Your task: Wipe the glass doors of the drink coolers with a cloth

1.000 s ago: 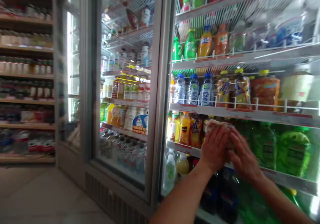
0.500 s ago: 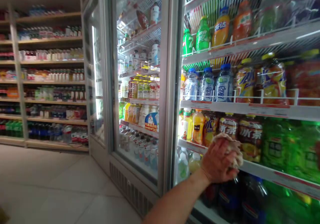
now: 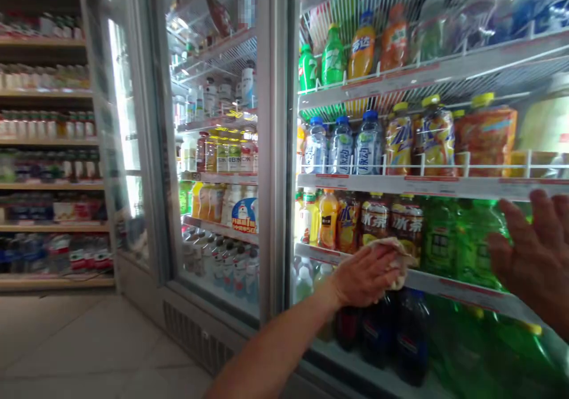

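My left hand [image 3: 365, 277] reaches in from the bottom middle and presses a crumpled beige cloth [image 3: 393, 259] against the glass front of the drinks cooler. Its fingers lie over the cloth, which overlaps the view of the iced tea bottles [image 3: 374, 218] and the shelf strip behind. At the right edge, my right hand [image 3: 540, 254] is raised with its fingers spread and nothing in them. It is in front of green bottles [image 3: 482, 245]; whether it touches the glass I cannot tell.
A grey door frame [image 3: 278, 150] divides this cooler from a second glass-doored one with rows of bottles [image 3: 233, 265]. Wooden shelves [image 3: 47, 144] packed with drinks stand at the far left. Pale floor tiles [image 3: 80, 345] lie below them.
The view has turned right, so the coolers appear further left. My right hand has come into view at the right edge. My left hand keeps the cloth, now flatter and more level.
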A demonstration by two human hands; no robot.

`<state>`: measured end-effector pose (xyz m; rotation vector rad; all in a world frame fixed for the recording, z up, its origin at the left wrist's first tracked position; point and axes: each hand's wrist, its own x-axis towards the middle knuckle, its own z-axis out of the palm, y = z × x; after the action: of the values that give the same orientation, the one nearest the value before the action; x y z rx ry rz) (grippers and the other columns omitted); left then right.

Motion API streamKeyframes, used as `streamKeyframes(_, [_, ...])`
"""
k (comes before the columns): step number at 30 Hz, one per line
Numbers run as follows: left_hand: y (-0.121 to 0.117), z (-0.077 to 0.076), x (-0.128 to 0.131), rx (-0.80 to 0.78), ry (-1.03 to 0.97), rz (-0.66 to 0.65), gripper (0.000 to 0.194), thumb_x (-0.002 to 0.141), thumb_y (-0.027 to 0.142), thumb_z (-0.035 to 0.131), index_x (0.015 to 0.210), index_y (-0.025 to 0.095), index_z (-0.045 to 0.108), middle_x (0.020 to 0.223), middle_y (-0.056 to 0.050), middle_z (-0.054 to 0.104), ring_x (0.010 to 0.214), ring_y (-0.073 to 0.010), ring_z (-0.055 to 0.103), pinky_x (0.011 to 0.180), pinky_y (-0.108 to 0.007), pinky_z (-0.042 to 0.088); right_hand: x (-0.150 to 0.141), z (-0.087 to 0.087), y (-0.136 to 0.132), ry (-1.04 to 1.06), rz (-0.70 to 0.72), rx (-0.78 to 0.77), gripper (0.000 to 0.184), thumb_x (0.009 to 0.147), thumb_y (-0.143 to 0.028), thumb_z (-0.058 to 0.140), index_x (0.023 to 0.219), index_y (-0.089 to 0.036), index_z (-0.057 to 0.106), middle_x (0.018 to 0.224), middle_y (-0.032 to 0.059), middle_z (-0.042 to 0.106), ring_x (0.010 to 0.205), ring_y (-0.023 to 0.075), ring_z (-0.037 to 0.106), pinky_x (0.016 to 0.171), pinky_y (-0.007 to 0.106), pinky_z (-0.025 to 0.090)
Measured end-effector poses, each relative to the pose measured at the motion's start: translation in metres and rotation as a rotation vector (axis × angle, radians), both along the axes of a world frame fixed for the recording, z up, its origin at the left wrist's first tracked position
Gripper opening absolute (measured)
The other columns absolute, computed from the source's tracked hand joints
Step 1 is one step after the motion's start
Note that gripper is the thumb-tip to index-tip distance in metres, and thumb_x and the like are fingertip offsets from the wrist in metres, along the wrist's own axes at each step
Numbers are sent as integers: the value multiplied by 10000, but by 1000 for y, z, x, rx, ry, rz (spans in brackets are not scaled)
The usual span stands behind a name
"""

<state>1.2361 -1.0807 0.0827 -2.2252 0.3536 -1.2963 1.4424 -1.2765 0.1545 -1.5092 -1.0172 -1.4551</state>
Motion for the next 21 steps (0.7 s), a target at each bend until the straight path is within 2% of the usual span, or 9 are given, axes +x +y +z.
streamKeyframes(3, [23,31,-21,-57,-146,13,402,813,305,432,1207,230,460,1434,-58,360,1388,-206,201,1103,-415,321,1,1,-1,-38,-10,-23,525,875,-414,361,1379,-267,359,1477,55,301,1375,236,228,1111,485,132])
streamKeyframes(5, [44,59,-31,-329,-526,116,439,818,237,408,1254,182,413,1476,-97,268,1401,-248,139,1114,-493,268,4,-1,-3,-63,-35,-27,519,877,-408,377,1371,-251,377,1473,71,306,1370,246,240,1114,490,138])
streamKeyframes(7, [48,77,-24,-494,-771,177,484,814,181,394,1296,146,360,1493,-131,205,1406,-275,89,1119,-543,215,8,-2,-4,-89,-61,-26,518,876,-397,395,1370,-245,378,1469,81,312,1365,253,251,1112,496,149])
streamKeyframes(9, [31,77,-5,-438,-689,145,521,795,181,418,1310,153,339,1499,-127,186,1407,-277,75,1121,-539,214,12,-2,-4,-115,-83,-22,515,875,-376,407,1373,-250,371,1466,81,317,1359,256,267,1110,497,164])
streamKeyframes(12, [-4,58,16,-63,-196,6,523,760,234,464,1277,215,386,1482,-65,259,1402,-239,130,1121,-456,275,16,-2,-4,-178,-122,-34,524,869,-351,415,1379,-246,361,1466,91,316,1351,265,285,1108,490,181])
streamKeyframes(15, [0,60,6,167,50,-32,473,758,277,467,1229,253,439,1442,-35,351,1389,-193,195,1105,-385,315,20,-2,-5,-242,-148,-38,534,864,-320,415,1386,-225,349,1459,108,325,1346,269,296,1106,480,191])
streamKeyframes(17, [23,83,-11,38,-127,34,488,764,268,464,1250,238,423,1455,-55,329,1392,-210,183,1096,-419,321,22,-3,-5,-252,-149,-29,547,859,-299,426,1391,-210,334,1454,112,334,1344,272,301,1101,488,201])
streamKeyframes(19, [41,109,-20,-210,-478,119,537,776,231,454,1304,199,366,1483,-90,263,1400,-251,138,1104,-494,283,23,-3,-4,-252,-146,-26,562,854,-285,440,1397,-206,318,1457,110,328,1344,275,299,1094,502,207])
streamKeyframes(21, [41,119,-13,-340,-665,140,563,786,205,443,1335,166,323,1500,-109,210,1404,-272,98,1118,-532,231,23,-3,-4,-245,-144,-24,573,851,-278,449,1402,-217,305,1463,104,318,1347,275,291,1091,509,209])
